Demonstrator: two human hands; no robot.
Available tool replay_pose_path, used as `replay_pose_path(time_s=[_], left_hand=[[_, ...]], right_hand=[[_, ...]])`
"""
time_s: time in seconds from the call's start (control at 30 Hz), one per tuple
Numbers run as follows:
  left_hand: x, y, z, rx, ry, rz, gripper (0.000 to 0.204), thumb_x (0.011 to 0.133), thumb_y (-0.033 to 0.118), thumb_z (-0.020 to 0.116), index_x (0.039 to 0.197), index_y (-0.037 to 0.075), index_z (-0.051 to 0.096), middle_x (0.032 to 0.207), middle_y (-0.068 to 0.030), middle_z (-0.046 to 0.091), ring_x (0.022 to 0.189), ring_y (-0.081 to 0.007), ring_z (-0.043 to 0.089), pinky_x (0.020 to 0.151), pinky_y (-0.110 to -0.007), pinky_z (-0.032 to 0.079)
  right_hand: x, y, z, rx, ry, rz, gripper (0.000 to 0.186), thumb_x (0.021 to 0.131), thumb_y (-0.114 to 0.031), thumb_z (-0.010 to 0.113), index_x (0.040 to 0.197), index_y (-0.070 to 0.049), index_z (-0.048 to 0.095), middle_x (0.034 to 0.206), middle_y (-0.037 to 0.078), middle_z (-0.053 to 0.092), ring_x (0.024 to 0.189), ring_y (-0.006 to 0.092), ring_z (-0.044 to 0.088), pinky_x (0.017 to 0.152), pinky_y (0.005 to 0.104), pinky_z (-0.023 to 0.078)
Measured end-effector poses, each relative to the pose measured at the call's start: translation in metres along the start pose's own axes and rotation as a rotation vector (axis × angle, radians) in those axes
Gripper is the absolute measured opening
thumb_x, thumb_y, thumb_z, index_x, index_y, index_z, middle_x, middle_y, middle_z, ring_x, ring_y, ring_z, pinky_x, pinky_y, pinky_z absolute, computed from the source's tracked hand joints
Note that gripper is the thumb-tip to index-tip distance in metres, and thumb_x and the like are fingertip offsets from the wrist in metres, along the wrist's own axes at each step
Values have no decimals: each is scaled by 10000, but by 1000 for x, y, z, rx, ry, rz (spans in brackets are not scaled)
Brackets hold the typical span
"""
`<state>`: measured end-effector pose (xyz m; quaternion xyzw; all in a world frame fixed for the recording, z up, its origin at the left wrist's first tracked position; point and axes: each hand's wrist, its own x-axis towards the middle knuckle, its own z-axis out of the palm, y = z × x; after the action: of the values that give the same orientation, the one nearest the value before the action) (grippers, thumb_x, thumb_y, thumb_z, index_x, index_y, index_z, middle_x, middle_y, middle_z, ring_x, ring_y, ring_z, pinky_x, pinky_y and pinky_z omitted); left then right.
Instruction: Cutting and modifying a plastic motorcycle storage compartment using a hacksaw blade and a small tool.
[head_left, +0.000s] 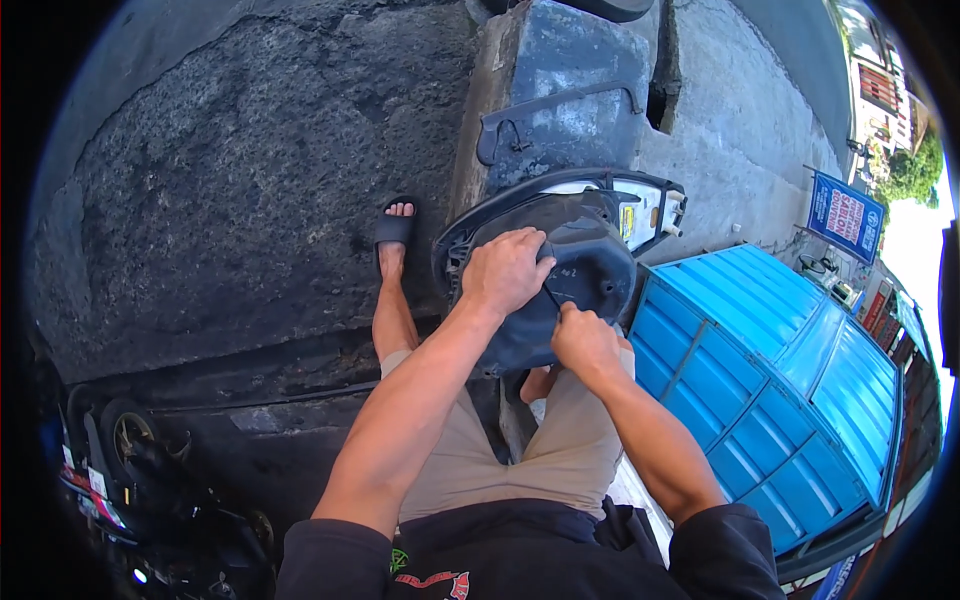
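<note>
A black moulded plastic shell [594, 262], with a rounded hollow and small holes, lies in front of my knees, apparently a scooter body part. Along its far side runs a curved black-and-white panel [633, 215] with a yellow sticker. My left hand [505, 268] rests over the left part of the shell, fingers curled and thumb pointing right; what it grips is hidden under it. My right hand [587, 345] is closed near the shell's near right side. Between the two hands shows a thin dark rod-like piece [551, 295], its end at my right fingertips.
A long, thin dark bent piece [560, 108] lies on the concrete block [570, 60] ahead. To the right stands a bright blue metal box-like body [720, 350], with a blue banner [845, 215] beyond. Rough dark pavement [250, 190] spreads left; a black motorcycle [150, 480] stands lower left.
</note>
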<state>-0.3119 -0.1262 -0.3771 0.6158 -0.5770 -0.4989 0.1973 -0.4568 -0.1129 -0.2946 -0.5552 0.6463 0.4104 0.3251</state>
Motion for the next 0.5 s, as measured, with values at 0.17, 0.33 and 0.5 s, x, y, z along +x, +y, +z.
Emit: replay_pose_path(time_s=[0.17, 0.33, 0.5], left_hand=[[12, 5, 4, -14, -20, 15, 412, 858, 289, 767, 1182, 39, 719, 1247, -141, 722, 1158, -312, 687, 970, -428, 563], [10, 3, -3, -19, -33, -14, 410, 863, 296, 763, 1186, 46, 721, 1256, -139, 720, 1169, -309, 683, 981, -430, 558], [7, -4, 4, 3, -1, 1, 410, 867, 298, 760, 1187, 45, 724, 1259, -135, 719, 1168, -304, 683, 980, -420, 559]], right_hand=[[42, -4, 2, -37, -70, -53, 278, 964, -195, 549, 1131, -15, 680, 1048, 300, 732, 991, 447, 730, 889, 529, 582], [-5, 2, -6, -49, -18, -36, 282, 954, -168, 554, 1145, -5, 683, 1072, 261, 743, 995, 419, 737, 904, 510, 584], [18, 1, 15, -36, 19, -42, 260, 947, -190, 565, 1081, 5, 673, 996, 299, 735, 962, 445, 737, 874, 539, 584]])
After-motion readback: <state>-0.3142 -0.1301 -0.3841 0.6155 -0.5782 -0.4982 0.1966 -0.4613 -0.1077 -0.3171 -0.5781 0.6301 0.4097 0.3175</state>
